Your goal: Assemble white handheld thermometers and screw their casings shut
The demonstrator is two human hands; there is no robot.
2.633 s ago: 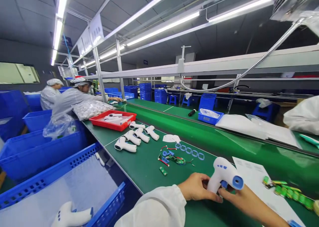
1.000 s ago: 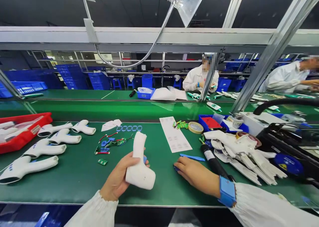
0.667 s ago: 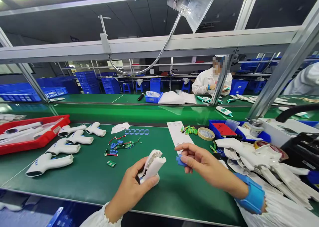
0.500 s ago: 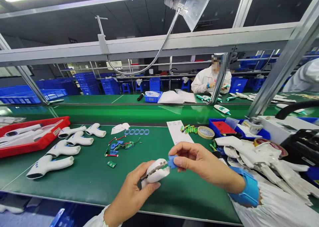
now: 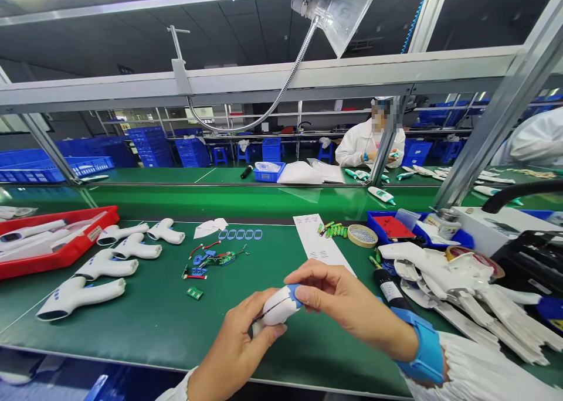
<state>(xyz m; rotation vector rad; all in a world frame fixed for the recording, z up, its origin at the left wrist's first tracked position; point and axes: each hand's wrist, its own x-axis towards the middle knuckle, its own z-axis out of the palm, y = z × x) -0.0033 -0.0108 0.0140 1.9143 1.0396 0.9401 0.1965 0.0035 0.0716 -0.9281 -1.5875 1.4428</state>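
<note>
The left hand [image 5: 233,354] grasps a white thermometer shell [image 5: 277,307], its fingers [image 5: 268,330] curled closed around the underside, holding it just above the green bench mat [image 5: 281,366]. The right hand [image 5: 347,310] pinches a small blue part [image 5: 295,292] against the shell's end, its fingertips [image 5: 308,295] pressed together over the join, with a blue wrist strap [image 5: 422,354] on that wrist. Beyond the hands lie a circuit board with wires [image 5: 215,260] and a sheet of paper [image 5: 321,243]. To the left, assembled thermometers [image 5: 83,295] lie on the mat beside a red tray [image 5: 57,260]. To the right is a heap of white shells [image 5: 457,289] (some look half-open, though the overlap makes it hard to tell). A co-worker [image 5: 367,149] sits across the line, working with both hands.
</note>
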